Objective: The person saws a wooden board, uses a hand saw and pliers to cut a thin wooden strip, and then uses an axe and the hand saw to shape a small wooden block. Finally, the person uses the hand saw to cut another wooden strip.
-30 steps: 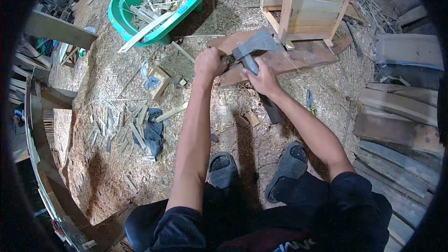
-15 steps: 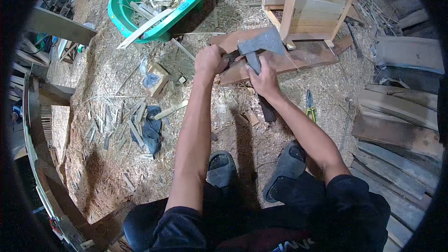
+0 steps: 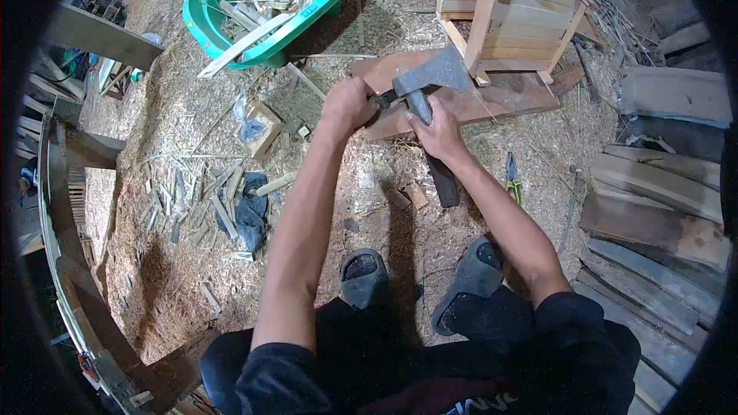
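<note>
My right hand (image 3: 440, 134) is wrapped round the handle of an axe (image 3: 434, 73), just below its grey head. The broad blade points up and right, and the dark lower handle runs down toward my feet. Left of the head, my left hand (image 3: 350, 107) is closed on a dark piece that reaches the back of the axe head; my fingers hide what it is. Both hands are above reddish-brown boards (image 3: 492, 100) lying on the ground.
Wood scraps fill a green tub (image 3: 204, 27) at the top left. A slatted wooden frame (image 3: 530, 23) stands at the upper right. Yellow-handled pliers (image 3: 513, 184) lie right of my hands. Stacked planks (image 3: 653, 223) line the right side; offcuts (image 3: 223, 192) litter the sawdust at left.
The view has shifted slightly, so the surroundings sit a little differently. My hands keep their grips, and the axe has barely moved.
</note>
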{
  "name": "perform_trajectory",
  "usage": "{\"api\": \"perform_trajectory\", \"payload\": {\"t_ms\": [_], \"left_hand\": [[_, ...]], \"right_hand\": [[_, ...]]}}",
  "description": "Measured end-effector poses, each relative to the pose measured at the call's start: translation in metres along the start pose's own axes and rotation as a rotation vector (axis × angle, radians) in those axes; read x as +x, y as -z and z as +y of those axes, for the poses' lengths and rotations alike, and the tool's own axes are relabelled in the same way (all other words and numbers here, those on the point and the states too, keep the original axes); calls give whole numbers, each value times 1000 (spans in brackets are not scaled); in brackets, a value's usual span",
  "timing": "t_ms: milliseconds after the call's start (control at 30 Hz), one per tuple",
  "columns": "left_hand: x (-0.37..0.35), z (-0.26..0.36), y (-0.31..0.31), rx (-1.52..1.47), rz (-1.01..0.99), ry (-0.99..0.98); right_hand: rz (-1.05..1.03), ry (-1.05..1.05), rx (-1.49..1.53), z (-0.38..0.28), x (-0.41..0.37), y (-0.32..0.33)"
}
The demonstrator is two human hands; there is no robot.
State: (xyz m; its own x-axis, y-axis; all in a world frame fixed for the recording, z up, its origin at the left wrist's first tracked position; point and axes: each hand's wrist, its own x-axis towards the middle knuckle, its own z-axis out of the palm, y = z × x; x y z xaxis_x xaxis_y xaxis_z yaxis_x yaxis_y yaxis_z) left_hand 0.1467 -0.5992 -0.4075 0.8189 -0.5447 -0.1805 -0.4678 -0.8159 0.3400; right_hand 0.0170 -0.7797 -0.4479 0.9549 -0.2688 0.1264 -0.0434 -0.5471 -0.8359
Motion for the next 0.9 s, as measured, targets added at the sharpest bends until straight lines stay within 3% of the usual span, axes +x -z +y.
{"api": "perform_trajectory", "payload": {"t_ms": [400, 500, 600, 700, 800, 833, 900], "left_hand": [[-20, -6, 2, -39, -17, 73], [-20, -3, 2, -38, 17, 51], [-20, -1, 4, -62, 12, 55], [-17, -5, 0, -56, -3, 56], [-17, 1, 4, -59, -5, 55], [-18, 0, 6, -76, 4, 39], [-17, -2, 6, -79, -1, 35]], "right_hand": [[12, 56, 104, -5, -6, -5], [-84, 35, 52, -13, -5, -2], [-96, 142, -9, -2, -1, -8], [26, 127, 57, -7, -3, -8], [-94, 56, 54, -11, -4, -8], [-62, 186, 5, -6, -2, -11], [-54, 91, -34, -3, -2, -10]]}}
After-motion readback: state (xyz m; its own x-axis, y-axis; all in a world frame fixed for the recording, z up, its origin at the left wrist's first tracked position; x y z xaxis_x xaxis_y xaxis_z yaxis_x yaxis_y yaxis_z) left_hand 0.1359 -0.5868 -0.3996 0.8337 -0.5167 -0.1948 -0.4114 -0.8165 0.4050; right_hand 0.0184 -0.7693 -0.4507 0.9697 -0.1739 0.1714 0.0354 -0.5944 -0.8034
